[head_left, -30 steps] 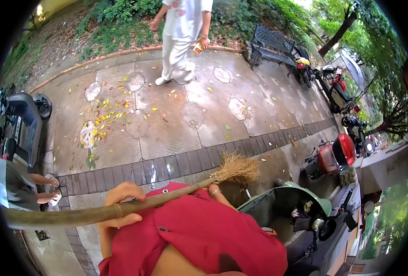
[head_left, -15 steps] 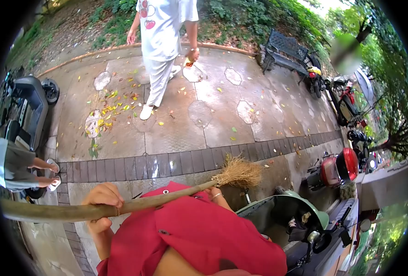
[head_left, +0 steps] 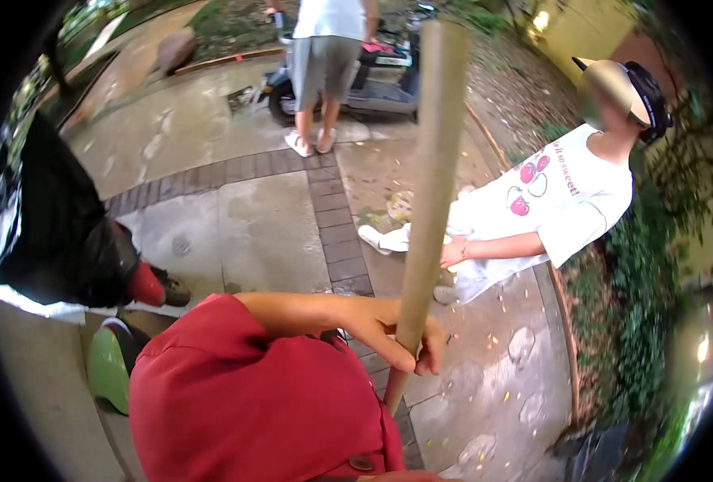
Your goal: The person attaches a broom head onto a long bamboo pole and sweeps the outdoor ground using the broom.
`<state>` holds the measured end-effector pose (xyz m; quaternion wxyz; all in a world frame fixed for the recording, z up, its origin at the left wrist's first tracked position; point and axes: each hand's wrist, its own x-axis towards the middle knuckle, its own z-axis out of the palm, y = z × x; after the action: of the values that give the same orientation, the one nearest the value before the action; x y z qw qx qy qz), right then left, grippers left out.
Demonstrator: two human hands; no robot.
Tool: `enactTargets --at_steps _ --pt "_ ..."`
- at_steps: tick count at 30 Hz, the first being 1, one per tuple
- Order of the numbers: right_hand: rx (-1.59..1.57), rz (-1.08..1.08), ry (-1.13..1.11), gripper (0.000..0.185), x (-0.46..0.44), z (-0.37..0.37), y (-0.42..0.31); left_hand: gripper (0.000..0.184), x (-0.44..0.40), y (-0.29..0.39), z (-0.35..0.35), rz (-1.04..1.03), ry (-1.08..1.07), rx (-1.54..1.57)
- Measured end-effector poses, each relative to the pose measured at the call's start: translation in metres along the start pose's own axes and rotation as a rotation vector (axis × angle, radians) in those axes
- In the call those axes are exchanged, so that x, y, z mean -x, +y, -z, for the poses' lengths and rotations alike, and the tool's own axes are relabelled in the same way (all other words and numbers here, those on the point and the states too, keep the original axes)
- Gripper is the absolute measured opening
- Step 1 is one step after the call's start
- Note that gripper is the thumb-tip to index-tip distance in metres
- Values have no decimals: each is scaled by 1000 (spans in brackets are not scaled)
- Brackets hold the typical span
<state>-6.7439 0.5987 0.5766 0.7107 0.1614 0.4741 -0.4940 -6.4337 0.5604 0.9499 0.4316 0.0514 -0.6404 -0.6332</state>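
Observation:
My left hand (head_left: 380, 328) is closed around the long wooden handle (head_left: 437, 153) of a broom. The handle stands nearly upright, leaning slightly right at its top, in front of my red shirt (head_left: 268, 402). Its lower end passes behind the shirt, so the bristles are hidden. My right hand does not show. Another person's hand (head_left: 455, 252) appears just beside the handle, higher in the view; whether it touches the wood I cannot tell.
A person in a white printed T-shirt (head_left: 569, 189) stands close on the right. Farther off, a person in grey shorts (head_left: 324, 72) is by a parked scooter (head_left: 380, 96). Something black (head_left: 51, 217) and a green curved panel (head_left: 111, 369) are at the left. Dark paving bricks (head_left: 336, 217) cross the wet ground.
My view has swung to the left. The broom handle has gone from lying across my body to nearly upright. The bristles and my right hand have left the view.

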Motion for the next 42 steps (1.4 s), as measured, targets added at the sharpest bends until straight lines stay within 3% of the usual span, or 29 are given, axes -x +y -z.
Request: enactTargets --at_steps 2,4,9,14,19,22,24,26,28,32,37,39,40,42 --pt "76 -40 -22 24 -16 -25 -7 35 -9 -3 8 23 19 33" --pt "150 -50 -56 24 -24 -22 3 33 21 3 -12 -20 176 300" --pt "284 -80 -71 22 -47 -30 1 26 35 2 -19 -157 257 295" --pt "321 -47 -37 20 -53 -3 -16 25 65 9 -17 -157 321 309" --pt "394 23 -85 19 -44 46 -44 21 97 16 -20 -354 480 131" --pt "524 107 -224 18 -35 84 -56 24 118 17 -23 -471 586 74" --pt "533 119 -250 18 -38 81 -53 27 134 26 -16 -465 547 -68" --pt "481 146 -193 18 -47 52 -46 30 156 48 -22 -426 621 -244" --pt "344 134 -34 13 -42 -25 -23 31 174 65 -26 -434 726 -345" --pt "145 -87 26 12 -55 -129 28 35 229 88 -34 -480 992 -606" --pt "206 -472 -226 16 -71 -221 131 25 295 116 -74 -724 1344 -735" --pt "336 -577 -319 20 -79 -249 175 17 314 128 -105 -979 1647 -695" --pt "441 -613 -322 23 -71 -264 196 15 321 141 -116 -866 1526 -837" --pt "473 -744 -362 21 -71 -285 237 10 333 156 -150 -957 1506 -930"
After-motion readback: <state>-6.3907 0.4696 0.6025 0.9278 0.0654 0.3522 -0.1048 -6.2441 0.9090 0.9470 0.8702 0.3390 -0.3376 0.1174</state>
